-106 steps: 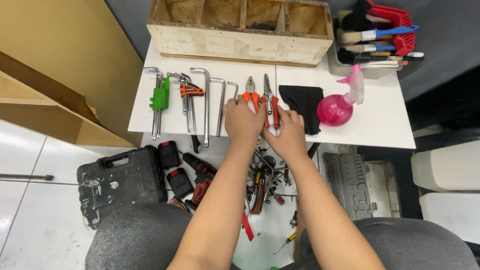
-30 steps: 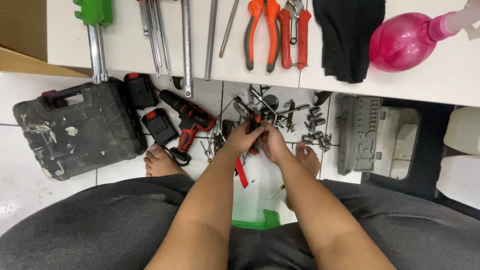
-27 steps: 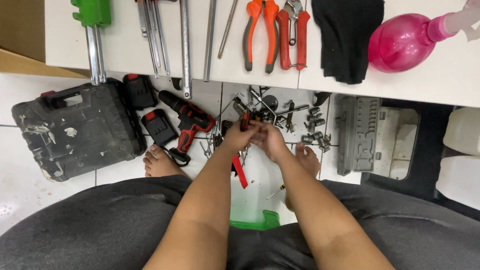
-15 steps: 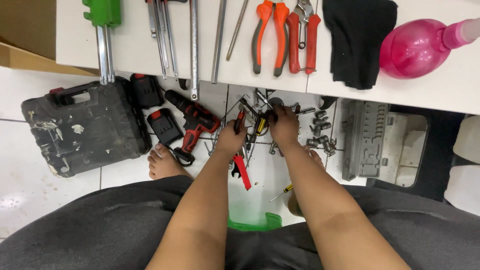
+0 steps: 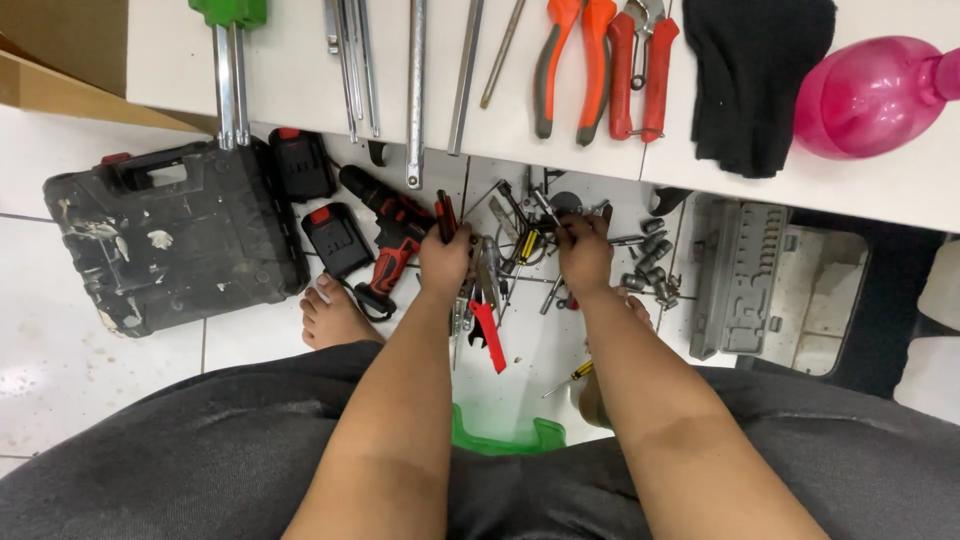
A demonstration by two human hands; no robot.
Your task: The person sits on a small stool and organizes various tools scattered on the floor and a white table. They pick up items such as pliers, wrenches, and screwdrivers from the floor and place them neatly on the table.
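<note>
- The left hand (image 5: 445, 262) was down on the floor pile, fingers closed around a red-and-black handled tool (image 5: 444, 215) whose grips stuck up above the knuckles.
- The right hand (image 5: 585, 255) was curled over the heap of loose metal tools (image 5: 520, 240) — fingers bent down into it, but what it gripped, if anything, could not be told.
- That heap lay on the white tiles just below the edge of the white table (image 5: 300, 90), between the two hands.
- A red-handled tool (image 5: 490, 335) lay just under the left wrist, and a small yellow-handled screwdriver (image 5: 570, 377) sat near the right forearm.
- Left of the hands — a red and black cordless drill (image 5: 390, 245), two battery packs (image 5: 338, 240) and a black tool case (image 5: 170, 235).
- Up on the table: orange pliers (image 5: 565, 60), red pliers (image 5: 640, 65), a black cloth (image 5: 755, 75) and a pink spray bottle (image 5: 870, 95).
- A grey socket tray (image 5: 735, 275) stood right of the heap, with loose sockets (image 5: 655, 270) beside it.
</note>
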